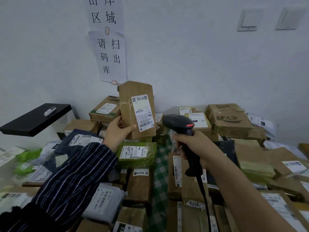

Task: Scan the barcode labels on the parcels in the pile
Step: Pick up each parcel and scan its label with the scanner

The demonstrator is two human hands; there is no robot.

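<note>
My left hand (117,131) grips the lower left corner of a tall brown cardboard parcel (129,104), held upright above the pile. Its white barcode label (143,113) faces me. My right hand (192,144) grips the handle of a black barcode scanner (178,122), whose head sits just right of the parcel and points toward the label. The scanner's cable (204,198) hangs down over the boxes. Below lies a pile of parcels, among them a green-wrapped one (137,154) marked by hand.
Brown boxes (230,122), grey and dark mailer bags (103,201) and a green checked cloth (161,164) cover the surface. A black shelf (36,120) with a small white device (50,111) juts out at left. Paper signs (112,56) hang on the white wall; two switches (249,20) at upper right.
</note>
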